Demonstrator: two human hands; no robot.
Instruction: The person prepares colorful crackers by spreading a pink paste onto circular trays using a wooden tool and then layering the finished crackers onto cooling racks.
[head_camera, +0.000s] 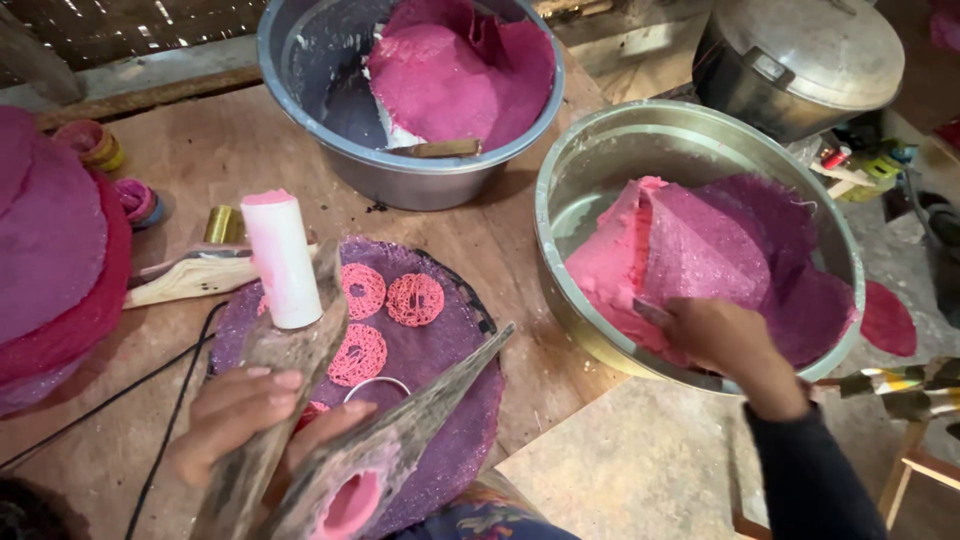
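My right hand (722, 335) was at the near rim of the right bowl (560, 170), fingers closed on a small scraper pressed against the pink dough (612, 262), which lay just left and far of them. My left hand (248, 412) gripped the wooden press (300, 345), its long axis running near to far.

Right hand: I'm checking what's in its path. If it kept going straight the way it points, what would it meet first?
The right hand already reaches into the steel basin; straight on is the pink dough mass, probably already touched.
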